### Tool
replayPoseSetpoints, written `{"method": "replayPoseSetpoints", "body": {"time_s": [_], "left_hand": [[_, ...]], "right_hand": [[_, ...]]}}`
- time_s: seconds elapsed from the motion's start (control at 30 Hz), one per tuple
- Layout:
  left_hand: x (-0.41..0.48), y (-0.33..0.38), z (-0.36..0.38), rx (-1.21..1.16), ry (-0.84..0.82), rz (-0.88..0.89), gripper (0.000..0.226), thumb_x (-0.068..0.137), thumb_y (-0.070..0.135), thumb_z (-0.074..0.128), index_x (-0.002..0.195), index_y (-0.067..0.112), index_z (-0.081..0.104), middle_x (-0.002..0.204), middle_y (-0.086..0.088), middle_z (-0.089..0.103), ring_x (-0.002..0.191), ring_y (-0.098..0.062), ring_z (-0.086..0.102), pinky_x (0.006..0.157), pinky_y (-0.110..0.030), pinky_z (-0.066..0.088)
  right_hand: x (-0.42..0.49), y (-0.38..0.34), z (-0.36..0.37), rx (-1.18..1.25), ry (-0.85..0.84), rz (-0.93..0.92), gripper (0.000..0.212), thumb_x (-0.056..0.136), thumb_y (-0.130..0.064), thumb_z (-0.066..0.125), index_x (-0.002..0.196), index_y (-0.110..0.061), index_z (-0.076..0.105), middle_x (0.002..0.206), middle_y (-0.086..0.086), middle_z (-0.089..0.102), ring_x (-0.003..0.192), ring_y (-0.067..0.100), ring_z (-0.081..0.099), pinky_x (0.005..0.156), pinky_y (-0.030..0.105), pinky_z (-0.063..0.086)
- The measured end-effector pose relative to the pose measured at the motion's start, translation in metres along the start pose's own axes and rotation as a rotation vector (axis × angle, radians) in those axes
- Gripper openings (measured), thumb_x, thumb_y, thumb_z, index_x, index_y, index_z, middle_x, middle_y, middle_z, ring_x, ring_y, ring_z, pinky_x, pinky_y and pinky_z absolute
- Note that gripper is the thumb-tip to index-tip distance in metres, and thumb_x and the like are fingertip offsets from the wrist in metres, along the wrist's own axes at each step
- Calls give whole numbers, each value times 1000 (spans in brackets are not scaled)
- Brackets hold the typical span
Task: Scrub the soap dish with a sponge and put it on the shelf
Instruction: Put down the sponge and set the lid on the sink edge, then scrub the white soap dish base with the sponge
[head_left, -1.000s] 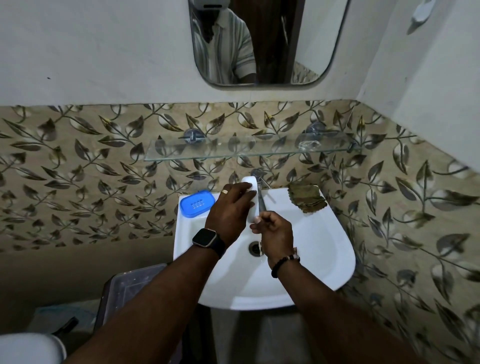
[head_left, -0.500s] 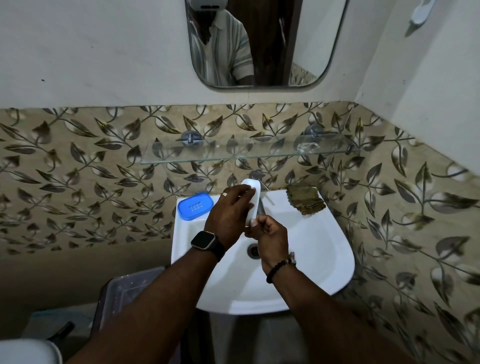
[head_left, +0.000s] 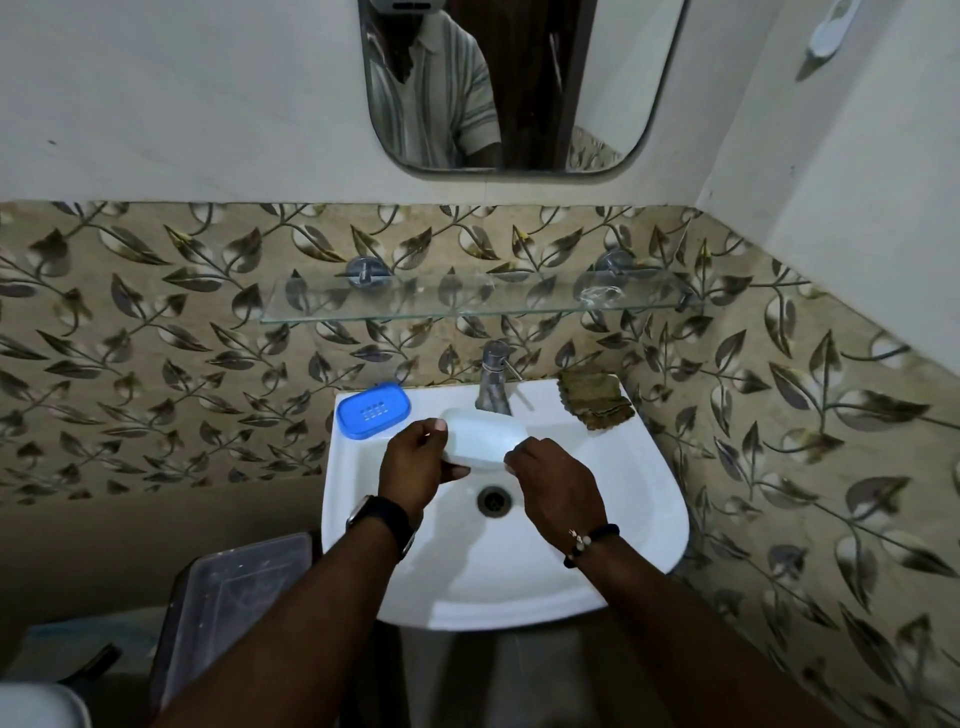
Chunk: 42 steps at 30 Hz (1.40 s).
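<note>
While left grip (head_left: 415, 467), right grip (head_left: 550, 480) pinch soap dish (head_left: 483, 436) | tap (head_left: 493, 384) behind | shelf (head_left: 415, 310) above

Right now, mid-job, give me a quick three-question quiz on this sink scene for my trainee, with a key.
1. True or false: the sponge is in the right hand.
2. What lies on the left rear corner of the sink? A) the blue slotted piece B) a toothbrush C) a cup
3. What do the left hand and the right hand hold together above the drain?

Key
1. False. The sponge lies on the sink's right rear corner, and no hand touches it.
2. A.
3. The white soap dish, one hand at each end.
</note>
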<state>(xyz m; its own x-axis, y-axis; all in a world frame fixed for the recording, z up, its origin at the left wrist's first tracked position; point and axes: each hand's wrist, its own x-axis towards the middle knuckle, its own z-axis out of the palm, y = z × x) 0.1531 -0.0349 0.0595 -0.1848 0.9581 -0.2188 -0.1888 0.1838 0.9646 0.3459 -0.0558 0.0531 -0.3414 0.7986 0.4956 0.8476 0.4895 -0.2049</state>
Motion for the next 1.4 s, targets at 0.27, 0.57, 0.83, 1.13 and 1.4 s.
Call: {"method": "replayPoseSetpoints", "body": {"time_s": [0.27, 0.57, 0.83, 1.13, 1.4], "left_hand": [[-1, 2, 19, -234, 27, -34, 26, 100, 21, 60, 116, 2, 64, 106, -11, 69, 90, -28, 70, 72, -36, 64], [5, -4, 28, -251, 38, -4, 28, 100, 24, 61, 117, 2, 65, 104, -9, 71, 78, -16, 73, 70, -34, 63], [11, -14, 34, -247, 47, 31, 30, 99, 23, 61, 122, 5, 67, 104, -14, 71, 77, -19, 71, 72, -33, 63], [15, -15, 36, -229, 70, 43, 31, 99, 24, 60, 123, 6, 67, 87, -2, 73, 72, -16, 69, 78, -40, 62], [15, -18, 39, -190, 83, 46, 34, 96, 29, 61, 122, 10, 69, 110, -11, 75, 90, -22, 73, 78, -39, 62]], "right_hand": [[10, 49, -9, -80, 197, -49, 29, 90, -9, 61, 119, -10, 66, 121, 12, 63, 112, 29, 57, 94, 40, 48], [40, 134, -7, -198, 21, 202, 35, 80, -10, 69, 113, -4, 64, 116, 15, 64, 106, 36, 59, 91, 43, 49], [65, 183, 21, -138, -150, 262, 49, 84, -17, 65, 131, -2, 60, 133, 18, 61, 122, 37, 56, 104, 43, 46], [86, 219, 60, -287, -674, 309, 76, 98, -38, 51, 158, -12, 10, 167, 10, 6, 154, 28, 6, 124, 43, 9], [72, 221, 81, -131, -528, 396, 52, 106, -44, 31, 156, -26, 27, 166, -1, 17, 152, 23, 16, 124, 39, 11]]}}
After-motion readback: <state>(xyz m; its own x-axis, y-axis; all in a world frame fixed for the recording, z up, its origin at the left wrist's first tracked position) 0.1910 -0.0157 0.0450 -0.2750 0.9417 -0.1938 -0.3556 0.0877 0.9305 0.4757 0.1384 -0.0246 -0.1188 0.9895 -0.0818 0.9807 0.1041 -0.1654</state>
